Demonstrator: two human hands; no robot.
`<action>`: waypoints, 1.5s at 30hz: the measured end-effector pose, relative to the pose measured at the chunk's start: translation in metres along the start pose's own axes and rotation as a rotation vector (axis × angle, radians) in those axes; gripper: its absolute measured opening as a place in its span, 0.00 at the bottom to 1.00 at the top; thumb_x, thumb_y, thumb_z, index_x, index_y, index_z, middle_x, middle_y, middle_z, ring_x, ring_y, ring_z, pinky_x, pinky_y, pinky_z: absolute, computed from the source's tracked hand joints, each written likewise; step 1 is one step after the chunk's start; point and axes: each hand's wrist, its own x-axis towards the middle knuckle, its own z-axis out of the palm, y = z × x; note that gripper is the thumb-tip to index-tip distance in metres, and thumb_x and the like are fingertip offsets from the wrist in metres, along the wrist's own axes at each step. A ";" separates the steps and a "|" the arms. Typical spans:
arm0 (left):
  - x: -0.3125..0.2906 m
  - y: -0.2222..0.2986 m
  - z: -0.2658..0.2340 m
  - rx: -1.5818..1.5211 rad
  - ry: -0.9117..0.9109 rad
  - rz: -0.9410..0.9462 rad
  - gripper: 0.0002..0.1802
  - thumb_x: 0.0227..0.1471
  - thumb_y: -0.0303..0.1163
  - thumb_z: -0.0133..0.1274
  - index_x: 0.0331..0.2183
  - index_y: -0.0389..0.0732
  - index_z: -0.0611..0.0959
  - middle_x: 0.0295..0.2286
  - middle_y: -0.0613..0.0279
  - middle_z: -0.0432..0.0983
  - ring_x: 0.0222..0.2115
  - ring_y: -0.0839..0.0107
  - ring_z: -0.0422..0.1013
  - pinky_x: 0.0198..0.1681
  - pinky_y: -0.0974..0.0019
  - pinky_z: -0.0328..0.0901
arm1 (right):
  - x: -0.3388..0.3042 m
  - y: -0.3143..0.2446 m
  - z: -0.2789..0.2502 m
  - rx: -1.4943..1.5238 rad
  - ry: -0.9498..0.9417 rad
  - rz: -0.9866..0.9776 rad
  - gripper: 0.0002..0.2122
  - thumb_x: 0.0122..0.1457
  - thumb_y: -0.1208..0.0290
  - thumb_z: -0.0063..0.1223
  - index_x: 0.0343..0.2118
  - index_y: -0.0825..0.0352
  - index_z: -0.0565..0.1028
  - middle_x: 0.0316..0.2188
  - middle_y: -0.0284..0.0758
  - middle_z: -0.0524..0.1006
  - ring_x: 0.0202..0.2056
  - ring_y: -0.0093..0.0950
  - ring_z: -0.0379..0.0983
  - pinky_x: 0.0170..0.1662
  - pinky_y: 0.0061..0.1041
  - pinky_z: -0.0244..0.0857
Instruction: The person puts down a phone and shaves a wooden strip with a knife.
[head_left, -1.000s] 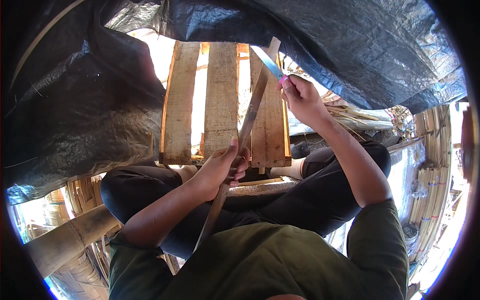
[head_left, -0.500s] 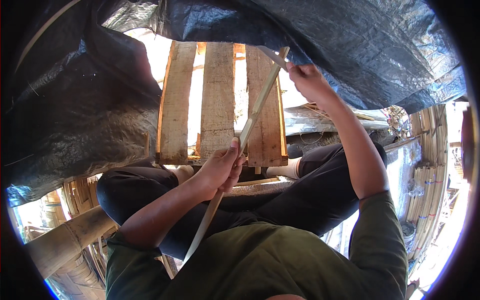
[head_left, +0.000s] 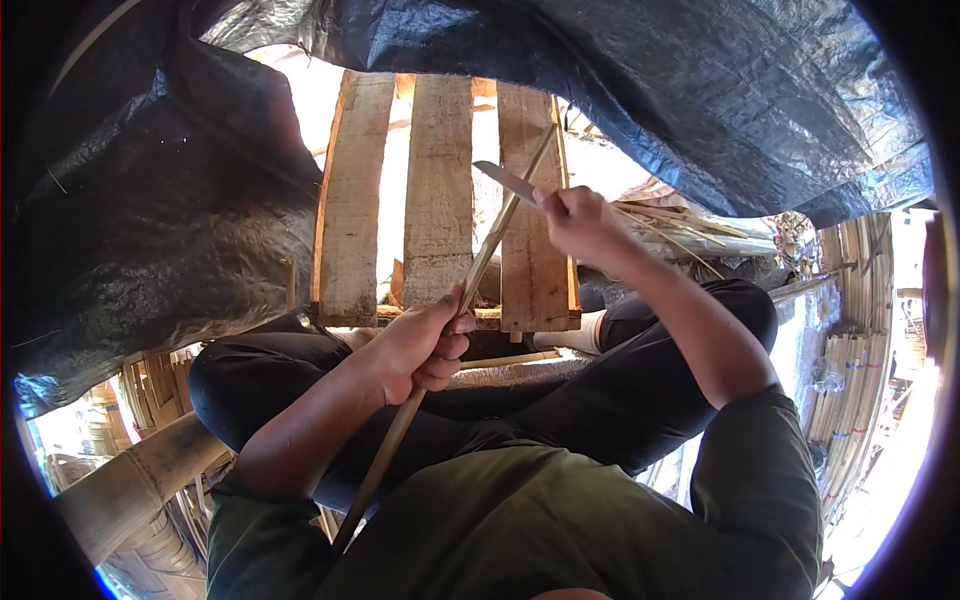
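Observation:
My left hand [head_left: 428, 345] is wrapped round a long, thin bamboo strip [head_left: 487, 252], gripping it near its middle. The strip slants from my lap at the lower left up over the wooden planks. In my right hand [head_left: 583, 228] is a knife; its handle is hidden in the closed fingers. The knife's pale blade [head_left: 503, 179] points up and left and crosses the upper part of the strip. Whether the edge bites into the bamboo there, I cannot tell.
A slatted wooden bench [head_left: 436, 200] stands before my crossed legs. Dark plastic sheeting [head_left: 720, 90] hangs ahead and at the left. Thin strips [head_left: 690, 222] lie beyond my right knee. A thick bamboo pole [head_left: 140, 480] is at the left, bundled slats [head_left: 850, 390] at the right.
My right hand has come down and nearer along the strip, bringing the knife with it. The left hand has shifted slightly nearer and left, and the strip looks turned in its grip.

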 end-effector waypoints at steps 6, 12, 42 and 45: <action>-0.005 0.003 0.001 -0.050 -0.072 -0.062 0.26 0.62 0.63 0.33 0.24 0.54 0.64 0.14 0.81 0.44 0.11 0.85 0.39 0.12 0.76 0.36 | 0.016 0.014 0.007 0.095 0.088 0.121 0.28 0.67 0.48 0.38 0.21 0.69 0.70 0.11 0.31 0.66 0.13 0.23 0.64 0.18 0.30 0.56; -0.002 -0.001 -0.003 -0.021 -0.026 -0.054 0.26 0.62 0.63 0.32 0.24 0.54 0.64 0.14 0.81 0.44 0.11 0.85 0.39 0.12 0.76 0.36 | 0.016 0.004 -0.014 0.227 -0.072 0.194 0.27 0.68 0.50 0.37 0.21 0.69 0.72 0.13 0.32 0.65 0.15 0.23 0.64 0.22 0.34 0.61; 0.001 0.005 -0.005 -0.056 -0.081 -0.132 0.26 0.63 0.63 0.31 0.22 0.55 0.63 0.14 0.82 0.44 0.11 0.86 0.39 0.11 0.77 0.37 | -0.001 -0.005 0.011 0.200 -0.024 0.000 0.27 0.68 0.47 0.33 0.19 0.64 0.67 0.10 0.25 0.60 0.11 0.18 0.54 0.14 0.27 0.49; 0.001 0.007 -0.005 -0.056 -0.076 -0.139 0.26 0.62 0.63 0.31 0.22 0.55 0.63 0.14 0.82 0.44 0.11 0.86 0.39 0.11 0.77 0.37 | 0.003 -0.009 -0.006 0.286 -0.216 0.223 0.25 0.68 0.48 0.33 0.20 0.61 0.66 0.11 0.24 0.59 0.11 0.18 0.54 0.15 0.27 0.50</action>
